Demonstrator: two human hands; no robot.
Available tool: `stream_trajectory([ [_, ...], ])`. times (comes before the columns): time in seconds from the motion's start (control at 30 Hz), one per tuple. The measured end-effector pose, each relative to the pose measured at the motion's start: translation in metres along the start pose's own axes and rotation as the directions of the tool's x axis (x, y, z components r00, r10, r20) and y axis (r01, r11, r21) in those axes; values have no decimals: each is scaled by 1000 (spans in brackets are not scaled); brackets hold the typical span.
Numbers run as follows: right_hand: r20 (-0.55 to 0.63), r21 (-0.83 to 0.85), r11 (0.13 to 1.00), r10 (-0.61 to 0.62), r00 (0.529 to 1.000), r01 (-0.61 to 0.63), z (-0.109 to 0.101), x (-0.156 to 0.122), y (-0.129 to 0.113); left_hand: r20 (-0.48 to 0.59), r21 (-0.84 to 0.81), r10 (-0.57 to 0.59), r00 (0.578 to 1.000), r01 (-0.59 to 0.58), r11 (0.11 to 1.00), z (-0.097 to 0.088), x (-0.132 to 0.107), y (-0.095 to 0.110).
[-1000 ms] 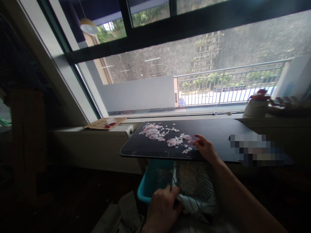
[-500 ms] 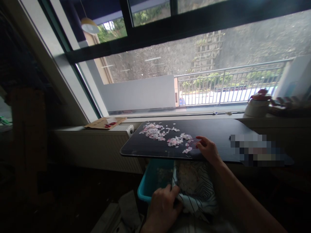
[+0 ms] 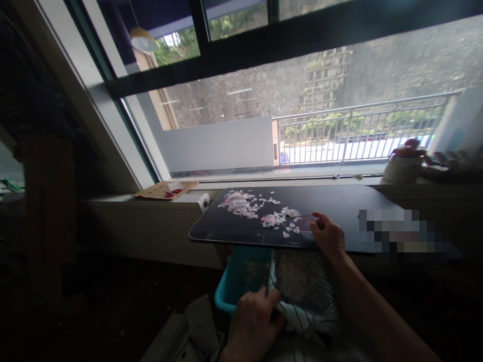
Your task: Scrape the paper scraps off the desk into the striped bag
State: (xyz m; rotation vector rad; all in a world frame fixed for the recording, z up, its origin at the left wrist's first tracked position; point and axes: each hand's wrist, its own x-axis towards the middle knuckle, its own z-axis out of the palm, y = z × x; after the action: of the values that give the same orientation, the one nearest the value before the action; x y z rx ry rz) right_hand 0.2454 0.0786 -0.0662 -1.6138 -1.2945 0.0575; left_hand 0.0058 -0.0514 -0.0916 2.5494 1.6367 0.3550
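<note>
My right hand (image 3: 330, 235) is over the dark tabletop, thumb and forefinger closed on a thin, see-through pinkish piece with a curved edge, which looks like a protractor (image 3: 306, 222). Just left of it lies a small heap of white and pink paper scraps (image 3: 273, 219), with a few loose bits at its near side. A larger heap of scraps (image 3: 239, 203) is farther left. Below the table, my left hand (image 3: 256, 319) grips the rim of a white bag with black lines (image 3: 319, 296). Pale scraps show dimly inside this bag.
A turquoise bin (image 3: 223, 296) stands left of the bag, under the edge of the black table (image 3: 339, 201). Red scissors (image 3: 174, 192) lie on brown paper on the radiator ledge. A pale pot (image 3: 403, 168) is on the sill at right. The table's right end is blurred out.
My right hand has shifted a little to the right, and more of the protractor shows beside the small heap. A few near scraps have moved. My left hand keeps its place on the bag.
</note>
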Motion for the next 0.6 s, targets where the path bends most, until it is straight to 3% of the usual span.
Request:
stream_trajectory([
  [0.13, 142, 72, 991, -119, 983, 110, 1, -13, -4, 1, -3, -3, 1000, 3, 1000, 0, 0, 1],
  [0.3, 133, 49, 989, -146, 980, 141, 1, -18, -2, -11, -8, -2, 1000, 2, 1000, 2, -1, 0],
  [0.5, 301, 105, 971, -238, 923, 216, 3, -32, -19, 8, 12, 5, 1000, -6, 1000, -1, -1, 2],
  [0.6, 286, 121, 969, -243, 927, 216, -1, -36, -25, 22, 22, 12, 1000, -12, 1000, -2, -1, 2],
])
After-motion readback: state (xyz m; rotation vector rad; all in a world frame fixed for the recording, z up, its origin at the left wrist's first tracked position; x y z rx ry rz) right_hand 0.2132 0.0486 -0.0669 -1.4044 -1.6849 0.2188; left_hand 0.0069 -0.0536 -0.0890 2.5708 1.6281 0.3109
